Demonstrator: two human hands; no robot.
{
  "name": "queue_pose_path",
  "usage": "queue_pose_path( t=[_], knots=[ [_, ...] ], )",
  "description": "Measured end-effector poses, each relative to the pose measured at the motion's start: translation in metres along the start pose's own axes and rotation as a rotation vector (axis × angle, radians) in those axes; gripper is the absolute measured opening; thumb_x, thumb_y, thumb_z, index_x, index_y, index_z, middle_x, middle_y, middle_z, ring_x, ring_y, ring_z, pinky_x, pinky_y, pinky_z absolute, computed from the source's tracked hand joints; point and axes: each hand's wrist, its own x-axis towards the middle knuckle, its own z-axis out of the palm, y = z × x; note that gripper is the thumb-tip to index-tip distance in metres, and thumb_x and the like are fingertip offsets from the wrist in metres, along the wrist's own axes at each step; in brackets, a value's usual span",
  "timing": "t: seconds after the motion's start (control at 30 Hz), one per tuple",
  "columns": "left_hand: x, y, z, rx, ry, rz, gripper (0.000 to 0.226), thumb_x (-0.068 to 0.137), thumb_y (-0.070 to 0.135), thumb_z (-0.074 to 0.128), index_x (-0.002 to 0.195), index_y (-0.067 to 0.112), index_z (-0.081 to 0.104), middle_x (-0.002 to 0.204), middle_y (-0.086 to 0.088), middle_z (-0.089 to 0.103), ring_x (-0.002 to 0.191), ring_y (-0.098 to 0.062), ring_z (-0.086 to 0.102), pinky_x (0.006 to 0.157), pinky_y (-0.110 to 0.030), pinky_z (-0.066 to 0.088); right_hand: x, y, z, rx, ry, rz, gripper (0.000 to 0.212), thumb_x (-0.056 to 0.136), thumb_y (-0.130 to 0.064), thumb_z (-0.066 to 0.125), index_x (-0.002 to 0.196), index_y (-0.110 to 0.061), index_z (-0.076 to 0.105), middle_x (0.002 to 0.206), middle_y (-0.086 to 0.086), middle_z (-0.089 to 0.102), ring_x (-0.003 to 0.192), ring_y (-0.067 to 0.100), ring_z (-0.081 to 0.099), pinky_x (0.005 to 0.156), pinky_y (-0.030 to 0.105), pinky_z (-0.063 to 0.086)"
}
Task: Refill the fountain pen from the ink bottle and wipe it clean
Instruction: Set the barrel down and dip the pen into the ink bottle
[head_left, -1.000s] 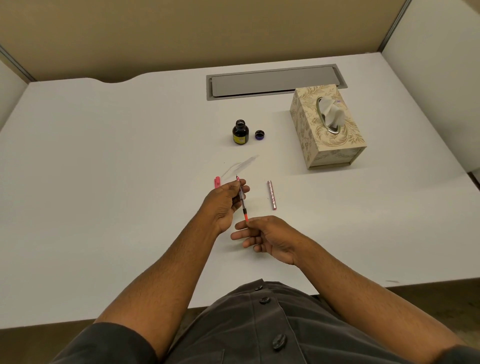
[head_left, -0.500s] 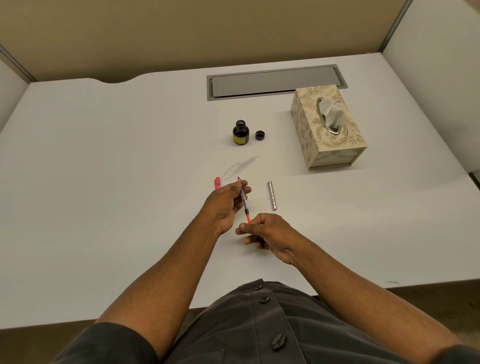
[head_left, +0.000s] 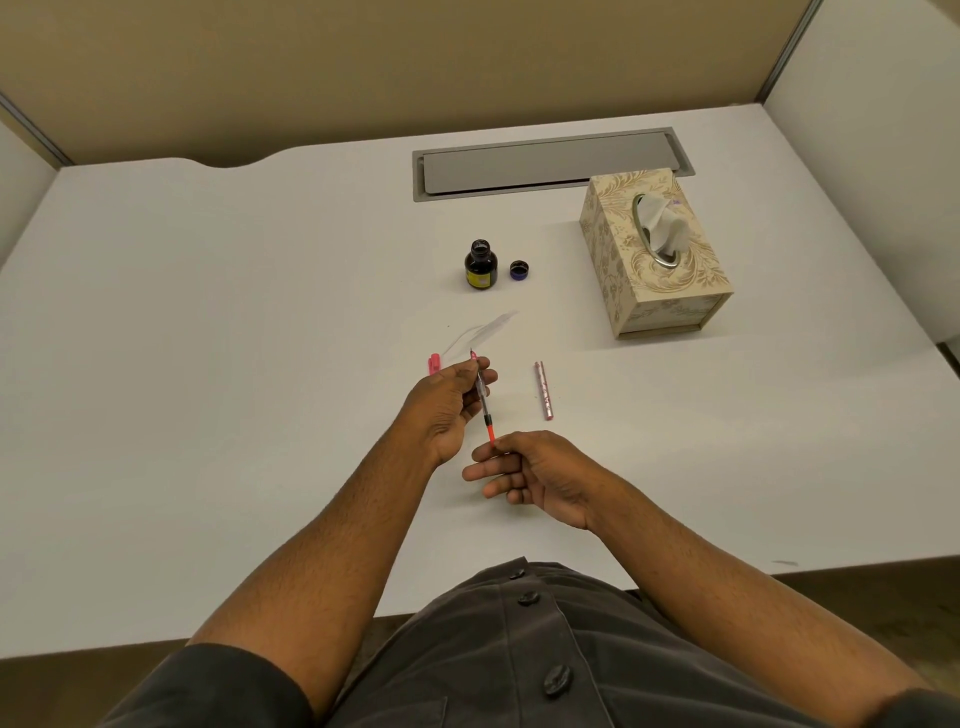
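Holding the fountain pen's inner section (head_left: 483, 397) above the white surface (head_left: 208, 364), the left hand (head_left: 447, 402) grips it near the nib end with its fingers curled round the clear body, nib pointing away from the person. The pen slants down toward the right hand (head_left: 524, 475), whose thumb and forefinger pinch the orange end of the converter; the other fingers (head_left: 480, 473) of that hand are extended and loose below.

Just right of the hands a pink patterned pen barrel (head_left: 543, 391) lies flat on the surface, apart from both. A pink cap (head_left: 433, 362) peeks out just beyond the left hand's knuckles, partly hidden by them. A faint grey smear or thin clear piece (head_left: 483, 332) lies on the surface past the nib; which of the two it is cannot be told.

Farther back the ink bottle (head_left: 480, 266) stands upright with its mouth uncovered, and its small dark lid (head_left: 519, 270) sits just beside it on the right. A cream floral tissue box (head_left: 654, 260) with a tissue sticking up stands well to the right, near a grey cable hatch (head_left: 550, 163) set into the surface.
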Motion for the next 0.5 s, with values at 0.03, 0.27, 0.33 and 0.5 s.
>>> queue_pose_path(
  t=[0.03, 0.27, 0.33, 0.5],
  knots=[
    [0.0001, 0.0000, 0.0002, 0.001, -0.004, -0.001, 0.019, 0.098, 0.014, 0.049, 0.090, 0.014, 0.067, 0.086, -0.003, 0.070, 0.084, -0.013, 0.060, 0.084, -0.026, 0.046, -0.0003, 0.0002, -0.0005, -0.004, 0.002, -0.003, 0.035, 0.102, -0.022, 0.038, 0.110, -0.005, 0.067, 0.103, 0.012, 0.075, 0.075, 0.019, 0.068, 0.066, 0.026, 0.047],
    [0.0001, -0.0009, -0.0005, 0.009, -0.015, -0.006, 0.019, 0.098, 0.014, 0.050, 0.092, 0.014, 0.068, 0.087, -0.003, 0.070, 0.084, -0.013, 0.060, 0.086, -0.027, 0.045, -0.0007, 0.0014, -0.0013, -0.027, 0.014, -0.012, 0.031, 0.100, -0.022, 0.042, 0.108, -0.005, 0.067, 0.102, 0.012, 0.076, 0.075, 0.018, 0.068, 0.065, 0.025, 0.047],
    [-0.0003, -0.0007, -0.0004, 0.012, -0.013, -0.005, 0.019, 0.098, 0.015, 0.050, 0.091, 0.014, 0.068, 0.086, -0.003, 0.070, 0.085, -0.013, 0.060, 0.088, -0.028, 0.045, -0.0010, 0.0019, -0.0015, -0.036, 0.022, -0.026, 0.028, 0.099, -0.022, 0.046, 0.106, -0.006, 0.068, 0.101, 0.011, 0.076, 0.074, 0.017, 0.068, 0.065, 0.025, 0.047],
    [-0.0006, 0.0001, 0.0004, 0.019, -0.006, -0.001, 0.017, 0.097, 0.016, 0.051, 0.092, 0.014, 0.068, 0.088, -0.003, 0.071, 0.087, -0.014, 0.061, 0.086, -0.027, 0.046, 0.0003, 0.0030, -0.0022, -0.062, 0.065, -0.066, 0.018, 0.096, -0.023, 0.058, 0.100, -0.009, 0.068, 0.098, 0.009, 0.077, 0.070, 0.013, 0.067, 0.065, 0.025, 0.047]
  ],
)
